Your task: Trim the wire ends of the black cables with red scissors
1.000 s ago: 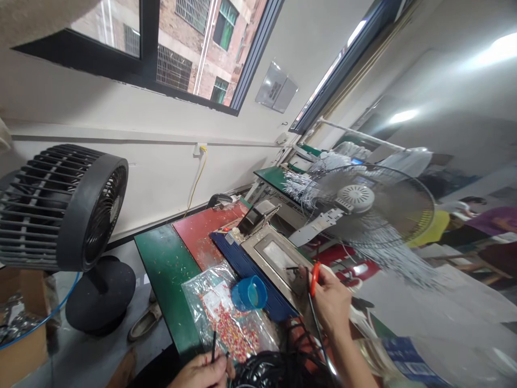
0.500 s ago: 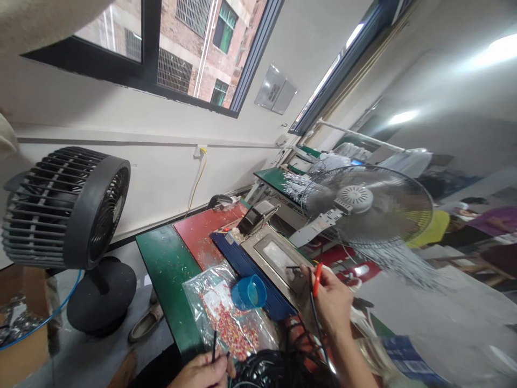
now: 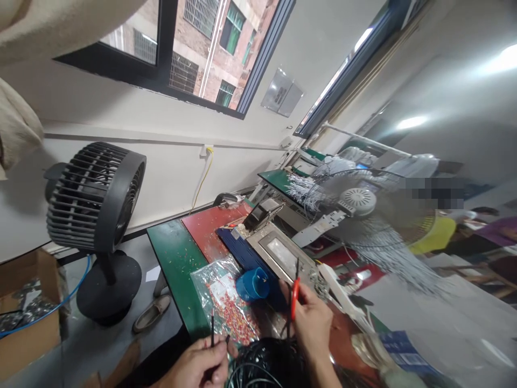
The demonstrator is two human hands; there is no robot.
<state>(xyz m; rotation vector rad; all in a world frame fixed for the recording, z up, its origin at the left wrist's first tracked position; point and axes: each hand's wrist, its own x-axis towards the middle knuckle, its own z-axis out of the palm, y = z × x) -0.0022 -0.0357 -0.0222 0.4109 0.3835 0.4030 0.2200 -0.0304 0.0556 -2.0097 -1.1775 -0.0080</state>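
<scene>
Low in the view, my left hand is closed in a pinch on a black cable, whose end sticks up above the fingers. My right hand grips red-handled scissors, with a dark tip pointing up. Black cable hangs beside that hand. A coiled heap of black cables lies between my two hands. Just beyond my left hand is a clear plastic bag strewn with many small red and yellow bits. A blue cup stands on its edge.
A beige-and-blue machine sits on the green and red tabletop. A wire-cage fan stands to the right, a black fan to the left. Boxes lie on the floor at left. Other people sit at the far right.
My right hand has moved left and down with the scissors, closer to the cable heap. My left hand keeps its pinch. The whole view has shifted slightly.
</scene>
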